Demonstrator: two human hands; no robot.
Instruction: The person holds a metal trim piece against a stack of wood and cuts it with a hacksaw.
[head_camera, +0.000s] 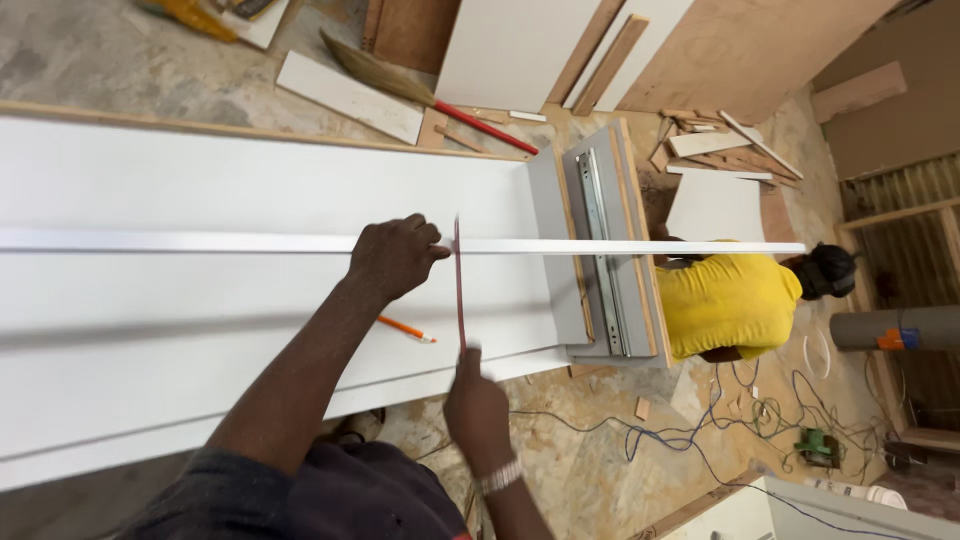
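Head view: L hand (392, 257) is curled into a loose fist on the long white laminated board (200, 180), knuckles against the far end of a thin dark-red strip (459, 285) that runs straight across the board twd the person, just where it crosses the long white edge-on panel (640, 247); R hand (474, 400) pinches the strip's near end at the board's front edge, fingers closed on it. An orange pencil (405, 329) lies flat on the board just beside the L wrist, & a grey drawer box w/ a metal slide rail (600, 250) sits at the board's R end. Beyond it a person in a yellow shirt (728, 300) crouches on the plywood floor (590, 450) among blue cables (690, 440), w/ a red-handled broom (440, 100) lying farther back.
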